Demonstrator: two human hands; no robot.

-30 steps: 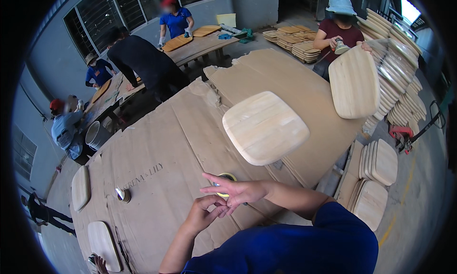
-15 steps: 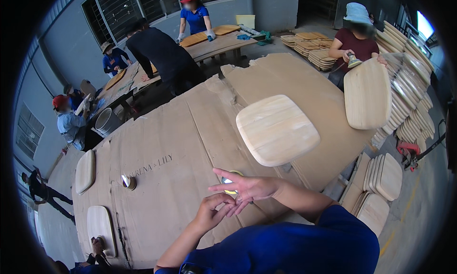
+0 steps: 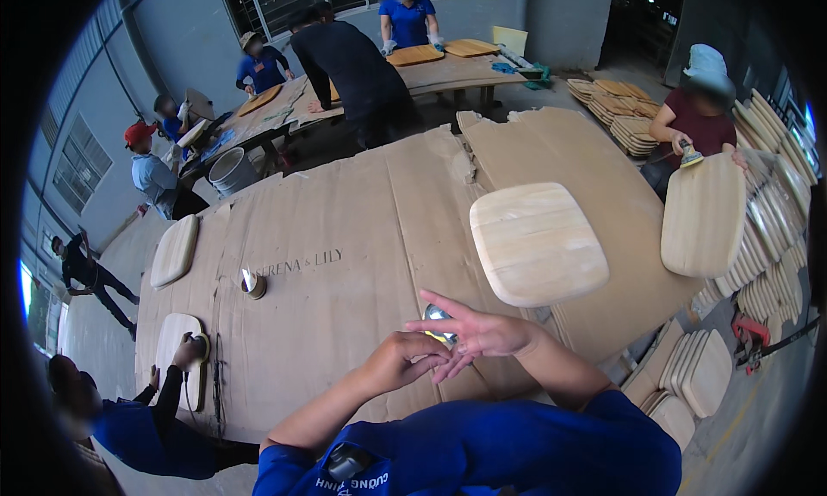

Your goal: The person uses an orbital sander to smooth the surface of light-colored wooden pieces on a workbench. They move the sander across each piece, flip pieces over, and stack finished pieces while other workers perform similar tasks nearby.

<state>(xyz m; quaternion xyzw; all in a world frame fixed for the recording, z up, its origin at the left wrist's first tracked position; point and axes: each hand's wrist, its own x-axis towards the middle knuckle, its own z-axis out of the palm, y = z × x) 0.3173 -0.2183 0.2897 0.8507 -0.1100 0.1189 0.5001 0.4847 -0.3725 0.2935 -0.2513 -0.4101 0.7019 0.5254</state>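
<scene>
My left hand [image 3: 403,363] is closed in a pinch in front of me. Its fingertips touch the lower fingers of my right hand [image 3: 484,334]; whatever lies between them, if anything, is too small to make out. My right hand is turned palm up, thumb and index finger stretched apart, the other fingers bent toward the left hand. Partly hidden behind it, a round shiny thing with a yellow rim [image 3: 437,317] rests on the cardboard-covered table [image 3: 362,298]. Beyond my hands lies a pale wooden board with rounded corners [image 3: 539,244], which neither hand touches.
At the left, a co-worker [image 3: 142,427] works a sander on a board [image 3: 172,358]. Another board [image 3: 175,251] and a round container [image 3: 253,285] sit nearby. Far right, a person sands an upright board [image 3: 705,216] beside stacked boards [image 3: 706,371]. Several people work at a farther table [image 3: 457,69].
The view has shifted, showing more of the co-worker at the left, whose sander hand has moved up the board. My hands keep nearly the same pose, fingertips still together.
</scene>
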